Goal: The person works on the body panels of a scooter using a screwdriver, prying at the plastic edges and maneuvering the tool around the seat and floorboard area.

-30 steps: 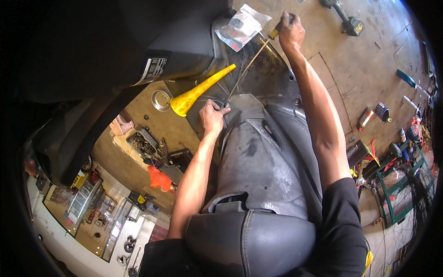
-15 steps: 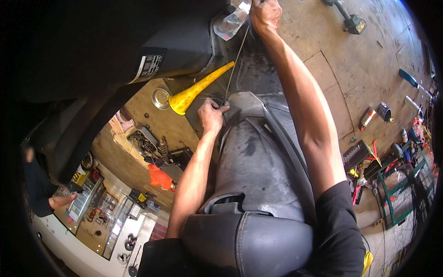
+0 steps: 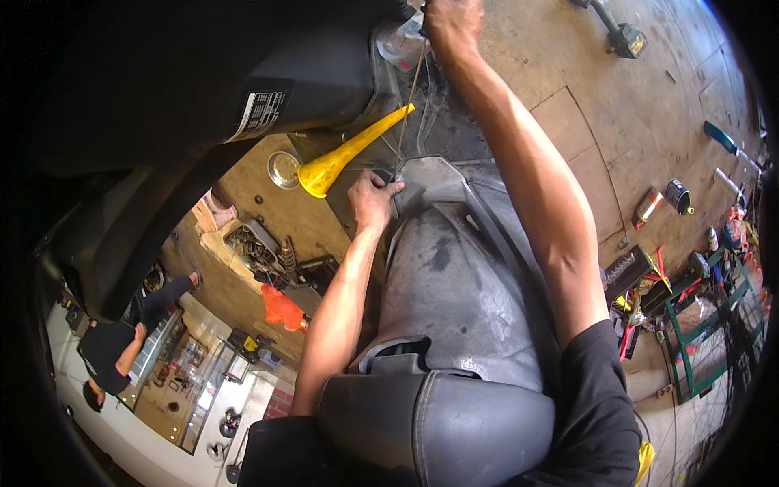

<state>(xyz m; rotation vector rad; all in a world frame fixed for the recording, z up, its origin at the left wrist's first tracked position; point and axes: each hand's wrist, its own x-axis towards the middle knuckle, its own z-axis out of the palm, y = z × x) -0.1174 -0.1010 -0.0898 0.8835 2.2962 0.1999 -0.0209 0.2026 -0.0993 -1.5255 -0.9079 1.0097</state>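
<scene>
A thin cable [image 3: 416, 75] runs taut over the grey scooter body [image 3: 454, 276]. At its lower end, my left hand [image 3: 372, 201] pinches it beside the front edge of the body panel. My right hand [image 3: 454, 28] is closed round its upper end at the top of the view, where the fingers are partly cut off. A clear plastic bag [image 3: 398, 50] lies beside and partly behind the right hand. Left of the cable rests a long yellow funnel [image 3: 341, 158], its narrow tip close to the cable. Below my arms is the dark scooter seat [image 3: 479, 422].
A metal dish [image 3: 283, 170] sits by the funnel. A large black scooter panel [image 3: 324, 97] fills the upper left. On the right floor are a cordless tool [image 3: 625, 39], two cans and a toolbox [image 3: 629, 272]. Another person [image 3: 114, 353] is at the lower left near a glass display case.
My right hand has shifted slightly left and up, now covering part of the plastic bag. My left hand stays put. At the left, the other person shows more fully.
</scene>
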